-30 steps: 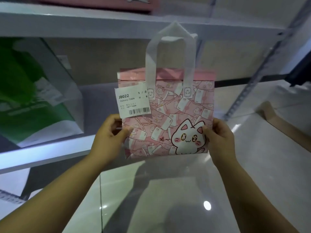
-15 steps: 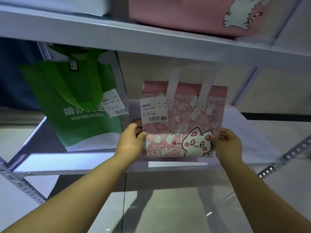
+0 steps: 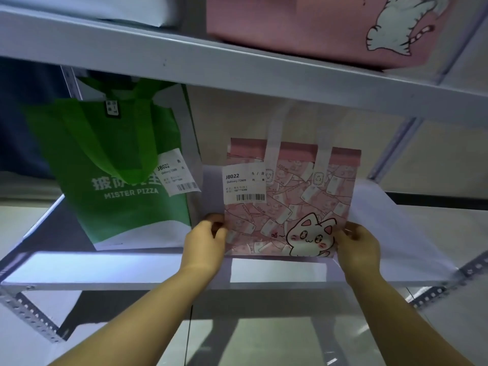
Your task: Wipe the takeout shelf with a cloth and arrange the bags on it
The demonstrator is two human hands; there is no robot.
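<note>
We hold the pink bag [image 3: 293, 199] upright at the centre right of the frame, its base at the front part of the shelf [image 3: 105, 270]; we cannot tell whether the base rests on the board or sits just above it. Our left hand [image 3: 204, 245] grips the bag's lower left edge, with the thumb on the front face and the fingers hidden behind the bag. Our right hand [image 3: 359, 247] grips the lower right edge in the same way; its fingertips are hidden behind the fabric.

The bag's white handles [image 3: 274, 133] rise toward the upper shelf [image 3: 237, 67] and are blurred, so their tops are hard to trace. A white label [image 3: 244, 186] on the bag's upper left reads J8022; its smaller lines are too fine to read. A cartoon cat is printed at the lower right of the bag, partly covered by our right thumb.

The green bag [image 3: 116, 165] stands on the same shelf at the left of the frame, apart from the pink one. Its folded handle hides part of its white lettering. A slanted tag [image 3: 177, 173] hangs on its right side.

On the upper shelf, a second pink bag [image 3: 303, 25] is cut off by the top edge of the frame. A pale object at the upper left is also cut off and cannot be identified.
</note>
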